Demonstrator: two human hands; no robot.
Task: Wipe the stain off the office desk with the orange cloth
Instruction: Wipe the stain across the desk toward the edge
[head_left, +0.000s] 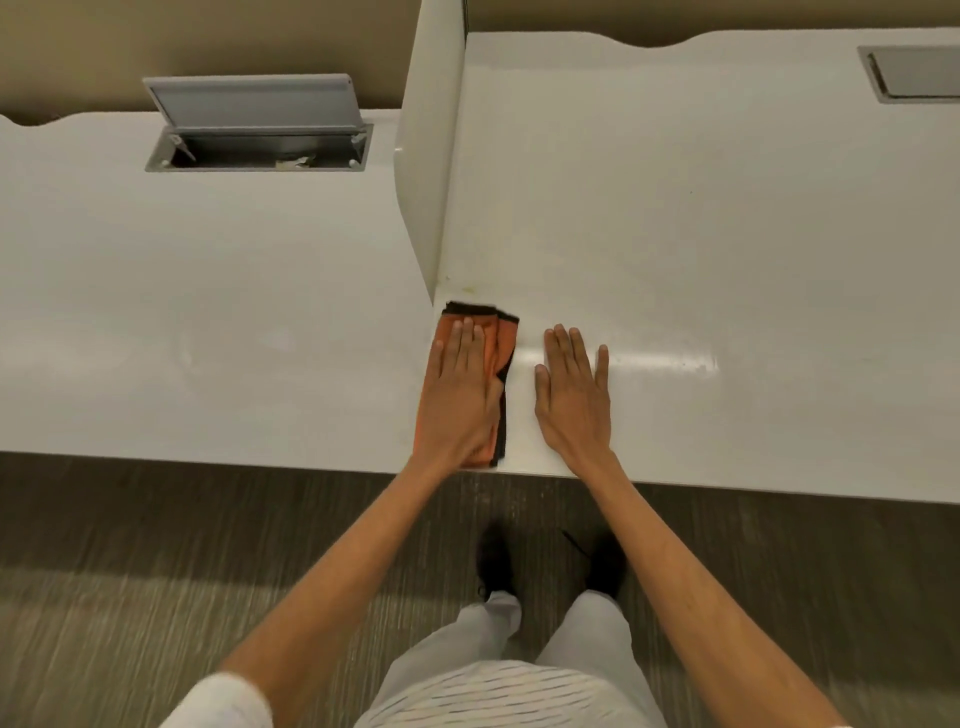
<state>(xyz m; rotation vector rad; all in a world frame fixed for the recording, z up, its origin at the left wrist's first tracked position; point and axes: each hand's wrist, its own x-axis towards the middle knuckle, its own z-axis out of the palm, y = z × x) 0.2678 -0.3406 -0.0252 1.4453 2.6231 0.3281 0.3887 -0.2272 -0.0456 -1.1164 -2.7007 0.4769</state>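
Observation:
An orange cloth (503, 338) with a dark edge lies folded on the white office desk (727, 249), right beside the foot of the divider panel. My left hand (460, 395) presses flat on top of the cloth, fingers pointing away from me. My right hand (574, 389) rests flat on the bare desk just to the right of the cloth, fingers slightly spread, holding nothing. A faint yellowish stain (470, 287) runs along the desk just beyond the cloth's far edge, near the divider's base.
A white divider panel (431, 156) stands between this desk and the neighbouring desk on the left (208, 312). An open cable hatch (260, 130) sits in the left desk; a closed hatch (914, 75) at the far right. The desk's front edge runs just under my wrists.

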